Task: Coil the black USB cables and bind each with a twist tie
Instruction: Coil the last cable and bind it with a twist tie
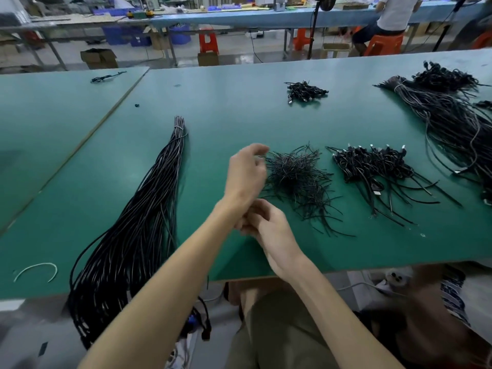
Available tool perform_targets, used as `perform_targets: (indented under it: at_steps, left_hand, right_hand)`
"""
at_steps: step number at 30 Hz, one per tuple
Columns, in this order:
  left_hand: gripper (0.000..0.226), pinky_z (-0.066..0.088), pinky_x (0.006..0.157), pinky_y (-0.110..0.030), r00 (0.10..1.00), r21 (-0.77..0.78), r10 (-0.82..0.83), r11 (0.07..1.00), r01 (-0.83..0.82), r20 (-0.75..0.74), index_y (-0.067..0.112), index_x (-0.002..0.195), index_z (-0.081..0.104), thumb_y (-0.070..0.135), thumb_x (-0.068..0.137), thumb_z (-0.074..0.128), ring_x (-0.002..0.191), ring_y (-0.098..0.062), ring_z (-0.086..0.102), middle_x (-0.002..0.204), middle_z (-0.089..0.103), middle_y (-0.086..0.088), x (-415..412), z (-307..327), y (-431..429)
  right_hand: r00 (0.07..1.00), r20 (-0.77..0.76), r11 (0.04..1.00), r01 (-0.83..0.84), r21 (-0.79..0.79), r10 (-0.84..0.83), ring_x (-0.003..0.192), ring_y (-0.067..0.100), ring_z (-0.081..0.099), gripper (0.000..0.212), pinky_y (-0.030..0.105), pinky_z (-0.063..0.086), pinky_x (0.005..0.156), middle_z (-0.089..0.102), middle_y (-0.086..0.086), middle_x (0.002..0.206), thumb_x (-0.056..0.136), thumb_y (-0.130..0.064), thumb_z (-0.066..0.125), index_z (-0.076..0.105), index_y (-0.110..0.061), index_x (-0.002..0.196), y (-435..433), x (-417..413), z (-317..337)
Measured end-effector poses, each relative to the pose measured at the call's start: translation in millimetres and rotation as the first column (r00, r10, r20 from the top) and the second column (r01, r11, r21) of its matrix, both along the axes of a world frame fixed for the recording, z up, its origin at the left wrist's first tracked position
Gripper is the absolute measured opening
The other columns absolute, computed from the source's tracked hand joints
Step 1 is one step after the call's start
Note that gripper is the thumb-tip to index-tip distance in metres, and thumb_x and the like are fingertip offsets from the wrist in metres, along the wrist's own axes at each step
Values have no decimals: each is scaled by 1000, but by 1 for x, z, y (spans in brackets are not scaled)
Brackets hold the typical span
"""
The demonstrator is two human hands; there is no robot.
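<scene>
1. Nearest the camera, the person's two bare forearms cross above the near edge of the green bench (213, 107).
2. The left hand (247, 169) reaches to the left edge of the pile of twist ties (298, 177). Its fingers are curled, and thumb and forefinger appear to pinch one strand from the pile. Motion blur prevents certainty.
3. The right hand (269, 230) sits just below the left wrist and is partly hidden by it, with its fingers curled inward. No cable shows in it, and I cannot tell what it holds, if anything.
4. Unprocessed stock: a long bundle of black USB cables (149, 222) lies uncoiled left of the hands. It is banded at its far end, and its near ends hang over the bench edge. A second bundle (447, 118) lies at the far right.
5. Finished stock: coiled cables (372, 163) lie just right of the tie pile. A smaller heap (306, 91) lies farther back.
6. Judgement: the step in hand is fetching a tie. With both bundles so full, the task looks far from complete.
7. Judgement: the next move calls for freeing a single tie cleanly from the tangle and twisting it round a coil's middle. If the right hand is empty, a cable must first be drawn and coiled.
</scene>
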State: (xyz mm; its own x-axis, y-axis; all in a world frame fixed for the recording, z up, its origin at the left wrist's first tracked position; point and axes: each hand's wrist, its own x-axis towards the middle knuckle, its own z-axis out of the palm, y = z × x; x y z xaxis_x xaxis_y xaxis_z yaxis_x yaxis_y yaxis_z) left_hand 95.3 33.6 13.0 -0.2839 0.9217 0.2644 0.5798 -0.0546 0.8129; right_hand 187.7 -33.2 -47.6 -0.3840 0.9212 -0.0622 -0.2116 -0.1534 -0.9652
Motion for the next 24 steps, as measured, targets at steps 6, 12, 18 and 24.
perform_targets:
  at_steps: [6,12,18,24]
  left_hand:
    - [35,36,105,-52,677,-212,152,880,-424,-720,7,131,52,6,96,54,130,-40,44,144,46,-20,-82,-18,-23]
    - [29,39,106,-43,549,-247,108,809,-533,-829,4,122,56,1,93,56,128,-37,47,135,51,-21,-121,-18,-38]
    - [29,49,92,-44,648,-283,138,818,-501,-749,-1,123,52,0,94,59,118,-39,58,128,57,-23,-113,-9,-43]
    - [16,55,95,-37,952,-363,25,921,-140,-304,18,100,76,10,91,65,105,-28,69,108,76,-5,-61,11,-50]
  right_hand:
    - [1000,9,998,-30,55,30,71,15,68,27,23,53,64,73,10,86,105,8,41,65,1,113,-2,1,3]
    - [999,22,997,-39,73,37,73,16,69,27,24,54,65,73,9,87,106,7,41,65,-1,113,-4,2,3]
    - [999,15,996,-33,78,32,73,16,69,27,23,54,65,73,10,87,106,8,41,65,0,113,-5,3,3]
    - [998,-49,998,45,46,-43,72,15,69,26,23,54,65,70,12,92,106,6,40,63,-4,116,-3,-1,1]
